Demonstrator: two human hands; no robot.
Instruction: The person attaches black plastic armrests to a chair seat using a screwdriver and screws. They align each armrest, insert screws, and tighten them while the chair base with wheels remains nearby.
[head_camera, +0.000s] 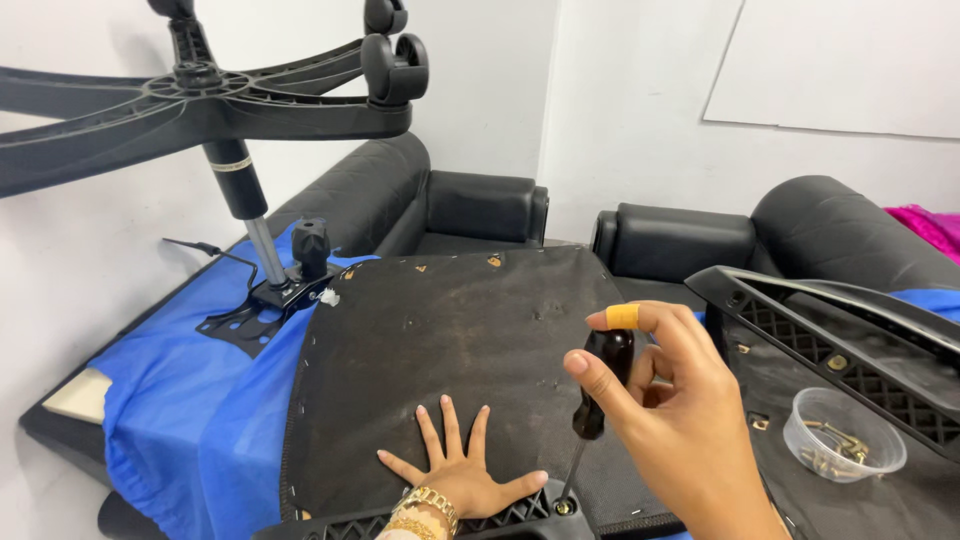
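My right hand grips a black-handled screwdriver, tip on a screw; my left hand lies flat, fingers spread, on the chair seat underside.

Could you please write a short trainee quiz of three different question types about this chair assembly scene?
1. True or false: the left hand lies flat on the upturned seat base.
2. Multiple choice: the right hand grips a) a hammer, b) a screwdriver, c) a wrench.
3. Fill in: the loose screws sit in a clear plastic ____.

Key: 1 true; 2 b, its tip on a screw at the seat's near edge; 3 cup, to the right, on the black mesh backrest.
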